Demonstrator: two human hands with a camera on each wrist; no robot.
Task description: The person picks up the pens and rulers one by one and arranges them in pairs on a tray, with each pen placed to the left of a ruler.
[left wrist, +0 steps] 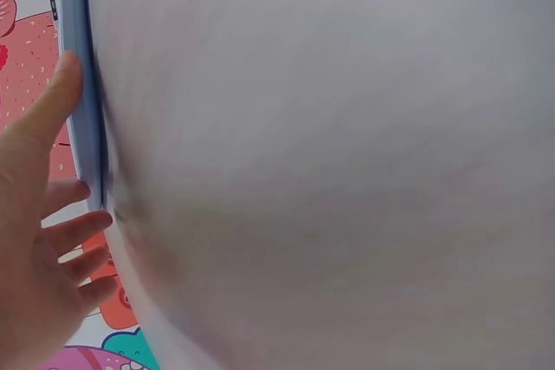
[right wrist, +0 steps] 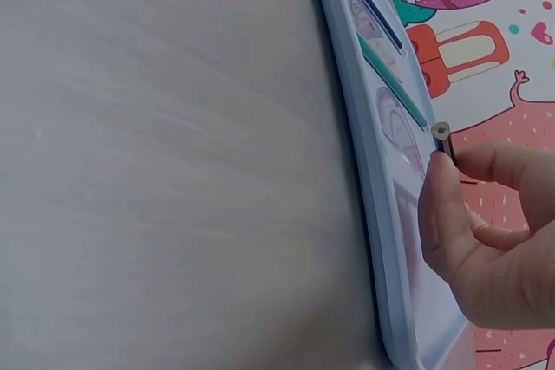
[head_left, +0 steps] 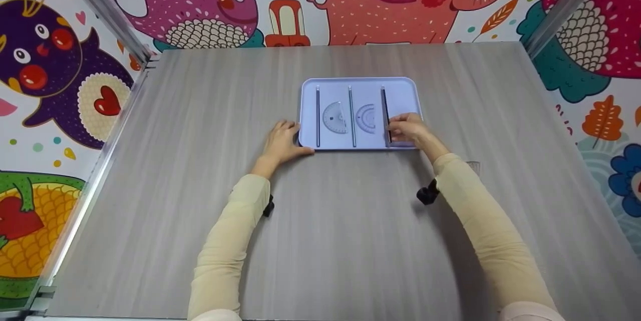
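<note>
A pale lavender-blue tray (head_left: 403, 100) lies on the table. At its near left corner rests my left hand (head_left: 281, 143), thumb along the near rim and fingers against the left side. My right hand (head_left: 413, 129) pinches a dark pencil (head_left: 384, 103) near its lower end, over the tray's right part; its blunt wooden end points up between thumb and fingers in the right wrist view. Another dark pencil (head_left: 318, 118) lies at the tray's left, and a greenish pencil (head_left: 352, 120) in the middle. Between the pencils are two clear protractors, one left (head_left: 330, 118) and one right (head_left: 364, 118).
The grey wood-grain table (head_left: 340, 236) reaches to cartoon-printed walls (head_left: 390, 5) at the back and sides. A small see-through piece (head_left: 473, 167) shows beside the right sleeve, partly hidden. Black wrist mounts (head_left: 428, 193) hang at both forearms.
</note>
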